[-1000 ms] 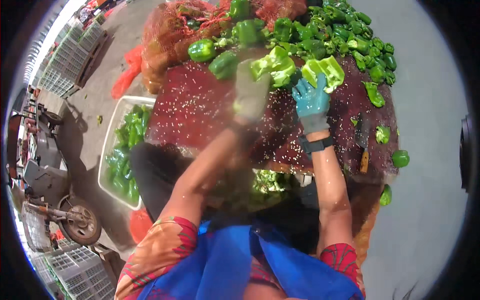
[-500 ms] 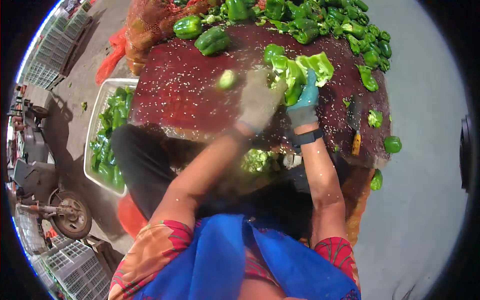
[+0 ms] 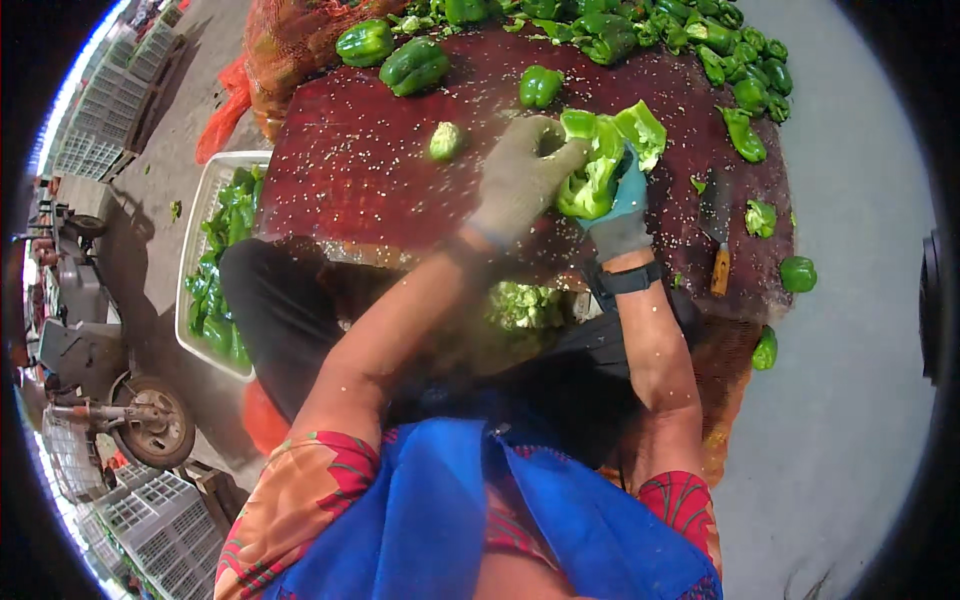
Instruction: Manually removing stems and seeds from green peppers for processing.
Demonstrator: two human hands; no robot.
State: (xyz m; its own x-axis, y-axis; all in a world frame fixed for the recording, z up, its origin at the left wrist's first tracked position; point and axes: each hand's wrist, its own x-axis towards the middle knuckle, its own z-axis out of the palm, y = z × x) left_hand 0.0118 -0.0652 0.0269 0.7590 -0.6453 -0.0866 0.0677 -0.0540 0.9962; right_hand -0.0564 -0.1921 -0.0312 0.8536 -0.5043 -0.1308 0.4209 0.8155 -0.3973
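Observation:
A split-open green bell pepper [image 3: 590, 190], its pale inside showing, is held above the dark red tabletop [image 3: 370, 170]. My right hand [image 3: 622, 212], in a teal and grey glove, grips it from the right and below. At its left edge is my left hand [image 3: 520, 175] in a beige glove, fingers curled and tips against the pepper; the fingertips are partly hidden. A pale seed core [image 3: 445, 141] lies left of my hands. Beyond them sits a small whole green pepper [image 3: 541, 87]. White seeds are scattered over the table.
Whole peppers [image 3: 415, 67] and a pepper heap [image 3: 690, 30] line the far edge. A knife [image 3: 720, 268] with a yellowish handle lies at right. A white crate [image 3: 185, 300] of pepper pieces stands at left, below an orange mesh sack [image 3: 275, 70]. Cores [image 3: 525, 305] lie between my knees.
My left hand, blurred before, is now sharper with its fingers curled at the pepper's left edge. The held pepper has turned, showing more of its pale inside. The whole view has shifted slightly.

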